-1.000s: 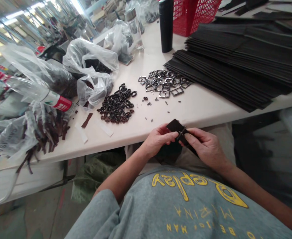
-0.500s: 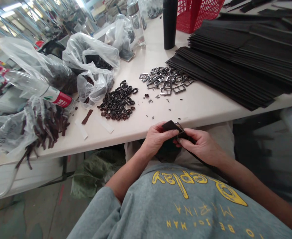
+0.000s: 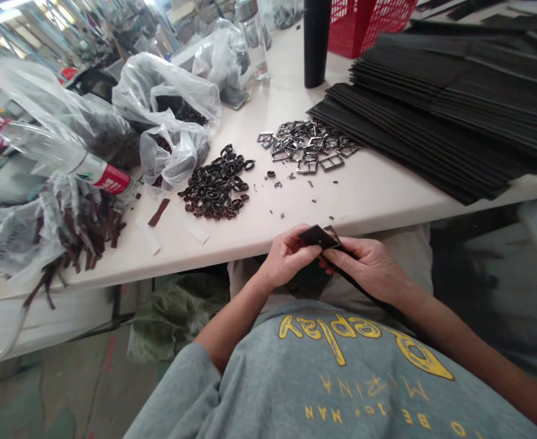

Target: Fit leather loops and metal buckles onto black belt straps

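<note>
In front of my body, just off the table's near edge, I hold a dark belt strap (image 3: 315, 236) with a metal buckle (image 3: 332, 233) at its end. My left hand (image 3: 287, 256) pinches the strap's short end, thumb on top. My right hand (image 3: 364, 262) grips the strap beside the buckle, and the rest of the strap trails down under the right forearm. Fingers partly hide the buckle. Beyond my hands lie a pile of metal buckles (image 3: 312, 146) and a heap of dark belt loops (image 3: 216, 189).
A thick stack of black straps (image 3: 433, 116) covers the table's right side. At the back stand a black tumbler (image 3: 316, 46), a red basket (image 3: 364, 24) and a glass bottle (image 3: 254, 42). Plastic bags (image 3: 163, 91) and a plastic bottle (image 3: 108, 177) occupy the left.
My left thumb has drawn back left along the strap, baring more of its end. The buckle looks more covered by the strap. Both hands keep their hold.
</note>
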Demonstrator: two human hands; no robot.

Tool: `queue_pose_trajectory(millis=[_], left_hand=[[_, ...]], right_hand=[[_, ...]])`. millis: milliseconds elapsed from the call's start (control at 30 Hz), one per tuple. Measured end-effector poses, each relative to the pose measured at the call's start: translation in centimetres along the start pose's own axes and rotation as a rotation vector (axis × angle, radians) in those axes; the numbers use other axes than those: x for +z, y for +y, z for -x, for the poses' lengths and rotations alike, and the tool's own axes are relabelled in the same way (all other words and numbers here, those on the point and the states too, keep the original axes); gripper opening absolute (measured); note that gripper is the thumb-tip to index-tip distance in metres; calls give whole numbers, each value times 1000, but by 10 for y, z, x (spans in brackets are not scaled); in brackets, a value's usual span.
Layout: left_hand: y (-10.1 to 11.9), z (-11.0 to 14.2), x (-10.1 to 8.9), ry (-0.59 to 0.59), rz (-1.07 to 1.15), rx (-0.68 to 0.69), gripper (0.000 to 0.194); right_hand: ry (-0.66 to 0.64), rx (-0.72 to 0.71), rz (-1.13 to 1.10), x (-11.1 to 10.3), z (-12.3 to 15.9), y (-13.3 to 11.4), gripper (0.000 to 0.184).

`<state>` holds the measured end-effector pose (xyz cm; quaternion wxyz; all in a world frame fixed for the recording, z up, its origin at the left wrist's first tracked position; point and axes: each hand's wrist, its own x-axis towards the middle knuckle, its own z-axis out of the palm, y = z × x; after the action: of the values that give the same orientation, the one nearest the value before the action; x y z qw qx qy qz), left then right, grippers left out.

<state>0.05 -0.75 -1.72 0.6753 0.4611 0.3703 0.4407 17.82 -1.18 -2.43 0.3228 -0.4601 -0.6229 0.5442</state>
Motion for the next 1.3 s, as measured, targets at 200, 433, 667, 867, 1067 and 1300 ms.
queue_pose_trajectory(millis=[200, 433, 667, 867, 1067, 1300], left_hand=[[-5, -3, 6, 172, 3, 11, 35], [-15, -5, 4, 304, 142, -9, 34], [-30, -5, 17, 194, 318, -73, 36], [-30, -4, 18, 222, 314, -75, 36], [-22, -1, 15, 189, 238, -98, 40], [-25, -5, 18, 391, 148, 79, 44]], right_hand=[[16, -81, 151, 1, 0, 0, 31], [-34, -68, 162, -6, 5, -1, 27], [90, -77, 133, 0, 7, 0, 27], [102, -82, 109, 1, 6, 0, 27], [90, -39, 83, 0, 6, 3, 29], [146, -92, 169, 3, 6, 3, 34]])
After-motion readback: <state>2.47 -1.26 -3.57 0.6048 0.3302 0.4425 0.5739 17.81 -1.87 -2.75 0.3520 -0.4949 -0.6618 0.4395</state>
